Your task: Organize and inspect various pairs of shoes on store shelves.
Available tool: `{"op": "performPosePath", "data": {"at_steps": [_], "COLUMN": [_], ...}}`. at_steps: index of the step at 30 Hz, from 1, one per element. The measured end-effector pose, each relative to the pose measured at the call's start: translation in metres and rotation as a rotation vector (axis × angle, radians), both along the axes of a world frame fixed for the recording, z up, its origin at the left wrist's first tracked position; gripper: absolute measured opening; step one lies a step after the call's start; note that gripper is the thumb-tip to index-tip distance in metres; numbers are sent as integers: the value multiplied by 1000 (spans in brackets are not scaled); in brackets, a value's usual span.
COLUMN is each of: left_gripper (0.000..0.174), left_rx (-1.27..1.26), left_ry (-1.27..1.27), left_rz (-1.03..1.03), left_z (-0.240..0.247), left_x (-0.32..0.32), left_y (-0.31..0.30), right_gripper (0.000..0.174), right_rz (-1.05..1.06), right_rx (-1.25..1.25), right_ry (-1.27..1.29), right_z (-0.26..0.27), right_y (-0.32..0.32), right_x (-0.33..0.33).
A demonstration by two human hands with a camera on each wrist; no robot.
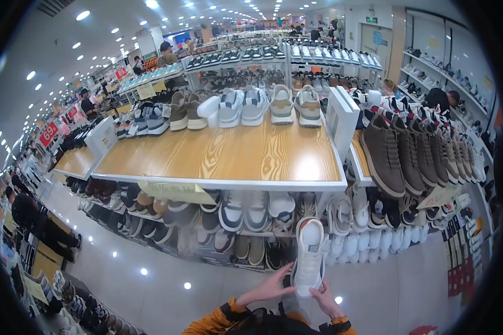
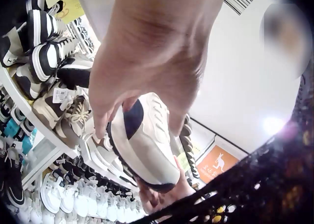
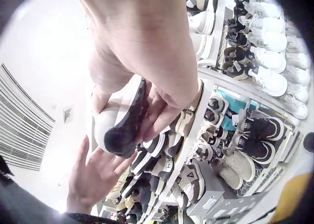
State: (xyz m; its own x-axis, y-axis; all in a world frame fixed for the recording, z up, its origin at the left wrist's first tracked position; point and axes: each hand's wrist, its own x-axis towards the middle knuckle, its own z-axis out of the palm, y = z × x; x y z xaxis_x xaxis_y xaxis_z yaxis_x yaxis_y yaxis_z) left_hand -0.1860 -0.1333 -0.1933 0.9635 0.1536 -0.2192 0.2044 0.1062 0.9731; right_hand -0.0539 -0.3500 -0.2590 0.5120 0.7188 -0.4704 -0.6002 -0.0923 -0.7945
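Note:
A white and beige sneaker with dark navy patches is held up low in front of the body, toe toward the person, in the head view (image 1: 309, 259). My right hand (image 1: 325, 301) grips its toe end, thumb on one side and fingers on the other in the right wrist view (image 3: 147, 52). My left hand (image 1: 271, 287) is beside the shoe's left edge, fingers extended; in the right wrist view its palm (image 3: 93, 180) faces the shoe (image 3: 120, 118). From the left wrist view, the left hand (image 2: 152, 62) spans around the shoe (image 2: 147, 140); exact contact is unclear.
Ahead stands a display table (image 1: 223, 156) with a white edge and pairs of shoes along its back. Shoe racks (image 1: 257, 218) fill the levels beneath. Brown shoes (image 1: 383, 156) line the right-hand shelf. A person in dark clothes (image 1: 39, 223) stands at the left on the tiled floor.

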Motion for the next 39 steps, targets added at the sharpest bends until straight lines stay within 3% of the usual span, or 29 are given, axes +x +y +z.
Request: {"op": "performPosePath", "data": {"at_steps": [2,3,6,9,16,23,29,32,39], "left_gripper": [102,111,112,115,118,114,105,100,94], "left_rx": [370,394,494,608,685,683,714,598,833], "left_ry": [-137,-164,-254,-277,-298,-408,-457,-505,-458], "left_rz": [-120,-129,-78,-11,118,251,381,453,423], "left_z": [16,15,45,73,129,134,149,157,165], "left_x": [-26,-31,-45,-45,-17,61,113,137,171], "left_y": [-13,-16,-22,-20,-10,5,16,27,47], "right_gripper": [72,73,65,69,71,53,50,49,46], "right_rz": [6,20,25,45,35,-32,-19,23,65], "right_rx": [22,47,87,184,286,329,342,394,400], "right_ry": [-43,-82,-207,-250,-207,-179,-168,-183,-196], "right_z": [15,25,60,84,134,177,202,204,193], "right_y": [-4,-4,1,13,50,89,110,121,137], "right_x": [-26,-33,-45,-43,-9,52,105,121,154]}}
